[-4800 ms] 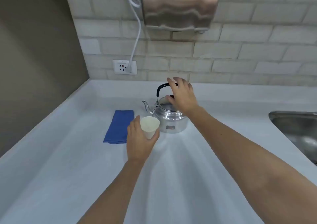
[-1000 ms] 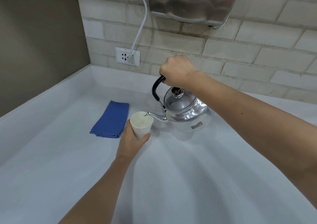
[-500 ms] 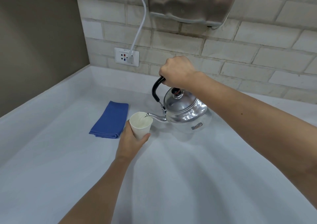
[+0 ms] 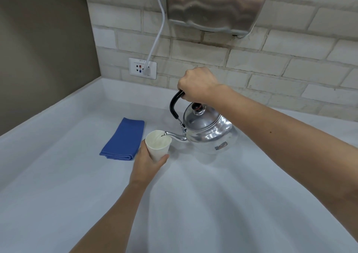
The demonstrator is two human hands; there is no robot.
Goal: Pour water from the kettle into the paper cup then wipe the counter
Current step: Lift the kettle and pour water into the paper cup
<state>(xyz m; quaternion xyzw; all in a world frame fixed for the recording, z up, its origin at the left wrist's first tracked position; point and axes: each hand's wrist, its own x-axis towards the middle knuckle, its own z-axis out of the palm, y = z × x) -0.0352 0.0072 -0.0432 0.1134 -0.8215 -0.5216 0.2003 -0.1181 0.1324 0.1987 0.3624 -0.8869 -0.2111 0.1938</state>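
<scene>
A folded blue cloth lies on the pale counter, just left of a white paper cup. The left hand is wrapped around that cup, holding it above the counter. The spout of a shiny metal kettle sits over the cup's rim as the kettle tilts leftward, lifted by the right hand, fist clenched on its black handle. Behind, a wall socket and steel dispenser.

you face a pale brick wall with a steel hand dryer mounted high, its white cord plugged into a socket; a taupe side wall meets the white surface.
</scene>
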